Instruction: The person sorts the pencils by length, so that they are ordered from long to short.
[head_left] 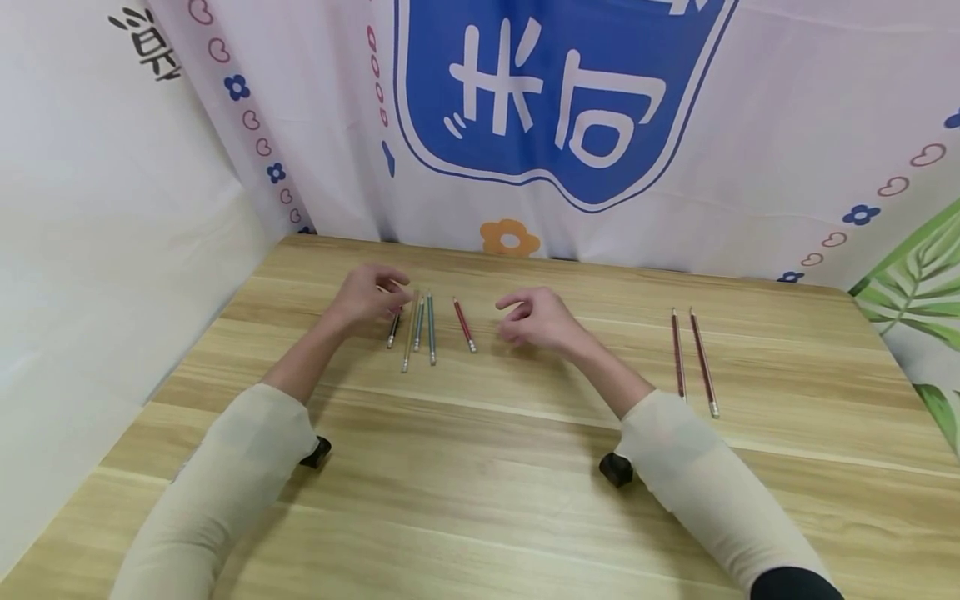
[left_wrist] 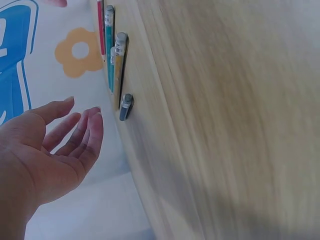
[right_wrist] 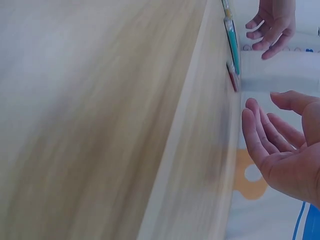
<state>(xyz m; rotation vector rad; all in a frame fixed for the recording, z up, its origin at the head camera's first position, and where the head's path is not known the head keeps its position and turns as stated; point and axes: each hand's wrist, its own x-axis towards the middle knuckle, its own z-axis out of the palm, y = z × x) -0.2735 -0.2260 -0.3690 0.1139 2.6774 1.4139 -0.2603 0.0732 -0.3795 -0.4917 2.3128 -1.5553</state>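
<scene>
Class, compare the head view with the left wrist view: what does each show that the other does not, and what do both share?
Only the head view shows the two dark red pencils off to the right and both pale sleeves. Only the left wrist view shows the palm of the left hand. Both show the bright red pencil, yellow pencil, two teal pencils, dark pencil and orange flower.

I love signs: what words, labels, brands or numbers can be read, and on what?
"GOOD": red letters, on the hanging cloth.
Large white characters: on its blue shield, some cut off; I can't read them surely.
Black characters: upper left; unclear.
Pencils: any print is too small to read.
</scene>
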